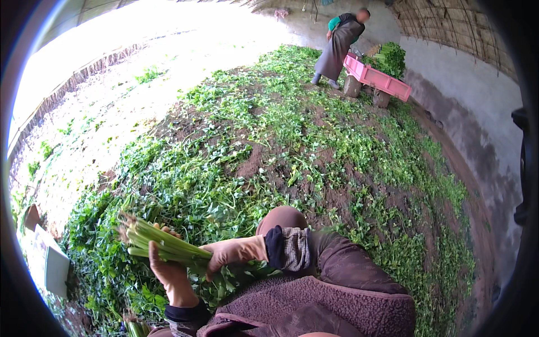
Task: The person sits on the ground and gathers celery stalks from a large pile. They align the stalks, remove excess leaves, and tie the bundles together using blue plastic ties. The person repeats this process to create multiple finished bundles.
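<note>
A bunch of celery (168, 243) lies slantwise across both my hands, its pale roots pointing up and left. My left hand (172, 271) grips the stalks from below, with the thumb on the near side and fingertips showing over the far side. Closer to the leafy end, my right hand (233, 254) is closed around the bunch. The celery leaves (227, 280) hang below that hand, partly hidden against my lap. Another bunch of celery (137, 327), cut off by the bottom edge, lies beside my left sleeve.
Loose green leaves (189, 168) cover much of the soil (251, 162). A pale box (57, 271) stands at the left. Farther back, a person (337, 46) in a long apron stands by a pink cart (385, 83) loaded with celery (389, 59). A wall (459, 97) runs along the right.
</note>
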The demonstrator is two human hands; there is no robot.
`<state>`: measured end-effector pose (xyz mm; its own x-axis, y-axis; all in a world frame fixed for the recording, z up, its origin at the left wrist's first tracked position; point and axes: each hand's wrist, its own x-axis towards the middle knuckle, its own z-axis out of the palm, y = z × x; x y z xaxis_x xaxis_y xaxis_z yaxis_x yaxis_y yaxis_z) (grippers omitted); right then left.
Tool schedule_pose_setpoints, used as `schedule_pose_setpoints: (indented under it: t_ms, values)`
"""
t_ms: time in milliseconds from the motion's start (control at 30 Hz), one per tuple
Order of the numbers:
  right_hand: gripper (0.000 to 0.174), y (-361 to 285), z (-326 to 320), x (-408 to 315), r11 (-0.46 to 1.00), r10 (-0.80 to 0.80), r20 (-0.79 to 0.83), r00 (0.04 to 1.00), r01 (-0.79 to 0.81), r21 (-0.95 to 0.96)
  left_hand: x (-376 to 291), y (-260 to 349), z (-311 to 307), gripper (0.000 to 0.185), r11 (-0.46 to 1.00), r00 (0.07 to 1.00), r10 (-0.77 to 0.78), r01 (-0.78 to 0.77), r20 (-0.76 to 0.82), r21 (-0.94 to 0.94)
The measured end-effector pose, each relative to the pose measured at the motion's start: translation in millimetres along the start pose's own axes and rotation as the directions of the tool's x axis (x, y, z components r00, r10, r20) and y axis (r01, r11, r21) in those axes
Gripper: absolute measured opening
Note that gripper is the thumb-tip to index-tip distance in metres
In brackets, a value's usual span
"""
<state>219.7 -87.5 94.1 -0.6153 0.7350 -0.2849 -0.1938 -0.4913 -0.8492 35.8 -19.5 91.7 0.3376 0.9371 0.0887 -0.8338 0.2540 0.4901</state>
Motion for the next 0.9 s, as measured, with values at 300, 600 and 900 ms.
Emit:
schedule_pose_setpoints:
  t_ms: [300, 600, 900]
  values:
    - [0.059, 1.3, -20.5, -30.8, 0.856, 0.136, -0.222, 0.966, -0.227, -0.465, 28.3, 78.7, -91.1, 0.036, 0.813, 0.984, 0.151, -0.067, -0.097, 0.578]
    - [0.052, -51.9, -30.4, -99.8, 0.959, -0.283, -0.297, 0.912, 0.262, -0.110, 38.3, 113.5, -193.3, 0.037, 0.603, 0.790, 0.438, 0.095, -0.428, 0.792]
    - [0.050, -109.7, -69.6, -139.0, 0.723, -0.572, -0.603, 0.556, 0.689, -0.050, 44.7, 13.4, -114.5, 0.056, 0.606, 0.973, -0.083, 0.222, -0.216, 0.764]
